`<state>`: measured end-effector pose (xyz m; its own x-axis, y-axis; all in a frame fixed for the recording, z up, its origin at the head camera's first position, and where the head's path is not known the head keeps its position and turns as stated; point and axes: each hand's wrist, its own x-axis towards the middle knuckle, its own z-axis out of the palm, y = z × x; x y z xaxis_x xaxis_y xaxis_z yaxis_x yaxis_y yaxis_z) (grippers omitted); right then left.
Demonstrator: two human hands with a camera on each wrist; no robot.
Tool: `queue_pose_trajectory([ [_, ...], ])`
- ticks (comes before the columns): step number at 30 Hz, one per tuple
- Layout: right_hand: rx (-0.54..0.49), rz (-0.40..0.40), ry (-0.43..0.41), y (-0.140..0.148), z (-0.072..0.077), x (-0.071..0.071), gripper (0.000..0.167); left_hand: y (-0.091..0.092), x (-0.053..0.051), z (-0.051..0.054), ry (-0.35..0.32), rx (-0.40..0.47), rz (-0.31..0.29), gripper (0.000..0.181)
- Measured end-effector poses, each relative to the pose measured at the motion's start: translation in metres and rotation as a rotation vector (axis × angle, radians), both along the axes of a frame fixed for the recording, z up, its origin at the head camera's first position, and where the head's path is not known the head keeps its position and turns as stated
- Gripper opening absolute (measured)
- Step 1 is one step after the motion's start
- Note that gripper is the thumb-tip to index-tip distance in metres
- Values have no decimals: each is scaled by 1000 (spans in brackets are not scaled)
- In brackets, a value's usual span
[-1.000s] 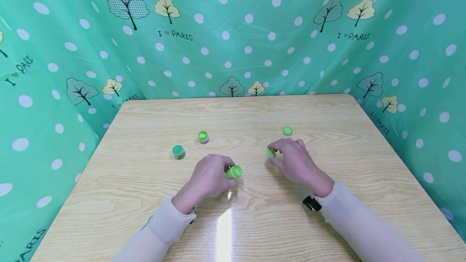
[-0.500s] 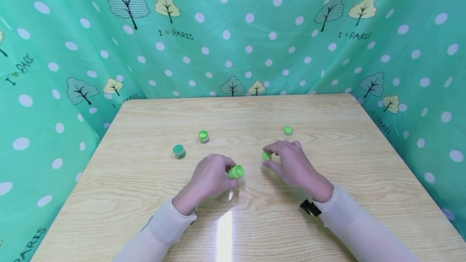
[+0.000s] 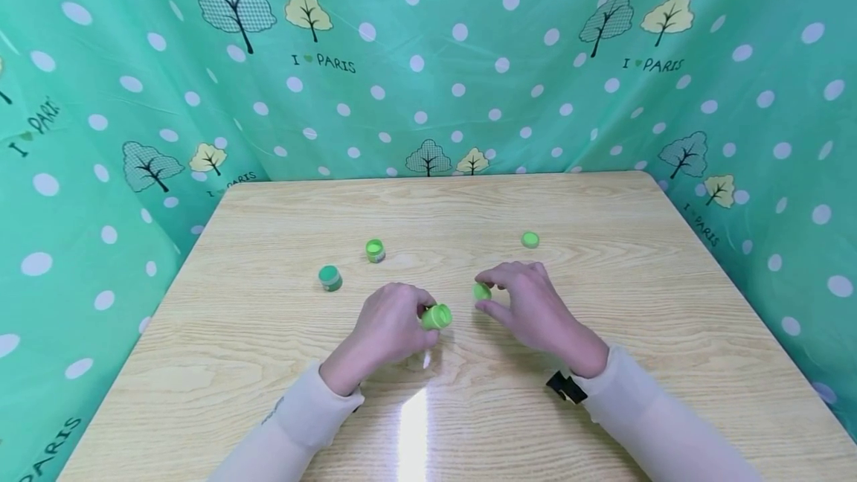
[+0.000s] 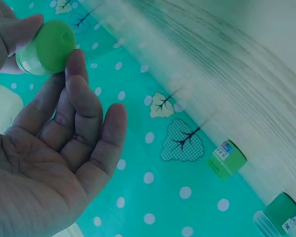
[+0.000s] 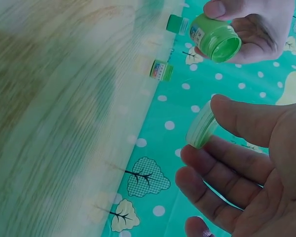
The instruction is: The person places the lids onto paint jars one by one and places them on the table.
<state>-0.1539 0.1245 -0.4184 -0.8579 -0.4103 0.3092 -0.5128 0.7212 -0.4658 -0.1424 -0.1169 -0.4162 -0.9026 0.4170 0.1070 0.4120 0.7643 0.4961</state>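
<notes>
My left hand [image 3: 393, 323] pinches a small light-green paint jar [image 3: 437, 316] above the table. The jar is tilted, its uncovered mouth facing right; in the left wrist view its base [image 4: 57, 47] shows between thumb and fingers. To its right, my right hand [image 3: 532, 301] holds a light-green lid [image 3: 481, 291] by the edge between thumb and fingers. In the right wrist view the lid [image 5: 202, 126] stands on edge, apart from the jar [image 5: 214, 38].
A lidless light-green jar [image 3: 375, 251] and a dark-green jar [image 3: 330, 278] with its lid on stand at the left of the wooden table [image 3: 268, 363]. Another light-green lid [image 3: 530, 239] lies beyond the right hand. A polka-dot cloth [image 3: 415, 65] hangs behind.
My right hand has moved left with the lid, closer to the jar. The left hand has shifted very slightly right, still holding the jar.
</notes>
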Motion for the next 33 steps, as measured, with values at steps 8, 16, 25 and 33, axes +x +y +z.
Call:
queue_pose_trajectory([
  [8,-11,11,-3,-3,1,4,36,2,-1,1,5,-9,-3,23],
  [16,-24,34,-4,-6,3,8,36,4,0,2,1,-11,-4,24],
  [25,-30,69,-5,-9,3,11,36,6,0,1,0,-8,-10,22],
  [33,-37,85,2,-11,1,12,36,7,-1,1,10,-16,-19,23],
])
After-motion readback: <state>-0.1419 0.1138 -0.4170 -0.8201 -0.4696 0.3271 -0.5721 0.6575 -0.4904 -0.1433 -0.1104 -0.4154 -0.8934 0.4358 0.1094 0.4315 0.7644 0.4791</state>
